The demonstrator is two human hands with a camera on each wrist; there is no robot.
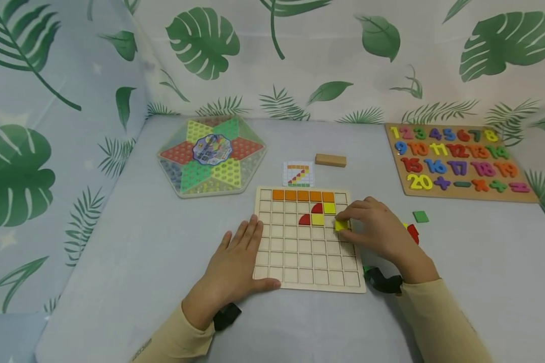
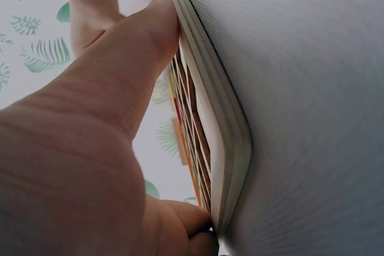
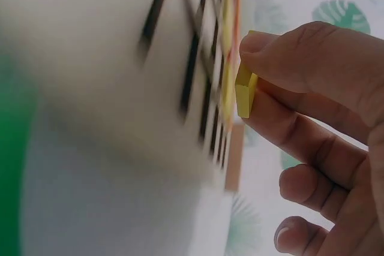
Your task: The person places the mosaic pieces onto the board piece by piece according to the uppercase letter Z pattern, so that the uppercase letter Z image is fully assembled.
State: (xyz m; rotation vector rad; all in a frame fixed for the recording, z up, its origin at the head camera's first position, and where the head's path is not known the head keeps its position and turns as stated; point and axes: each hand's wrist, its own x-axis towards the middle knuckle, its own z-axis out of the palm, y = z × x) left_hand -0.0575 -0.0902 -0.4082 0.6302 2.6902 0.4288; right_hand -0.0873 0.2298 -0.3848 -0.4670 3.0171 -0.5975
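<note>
A wooden grid board [image 1: 295, 259] lies in front of me in the head view. Orange square tiles [image 1: 303, 195] fill most of its top row. Below them, two yellow squares [image 1: 317, 219] each have a red quarter-round tile [image 1: 305, 220] to their left. My left hand [image 1: 233, 262] rests along the board's left edge, fingers extended and thumb at the front edge. Over the right part of the grid, my right hand [image 1: 381, 234] pinches a small yellow tile [image 3: 243, 94] between thumb and forefinger; the fingers cover part of it.
Behind the board lie a pattern card [image 1: 298, 174] and a wooden block [image 1: 330, 160]. A hexagonal star-patterned game board [image 1: 212, 156] sits back left, a number puzzle board [image 1: 463, 164] back right. A green tile [image 1: 420, 217] and red pieces [image 1: 413, 233] lie right of my right hand.
</note>
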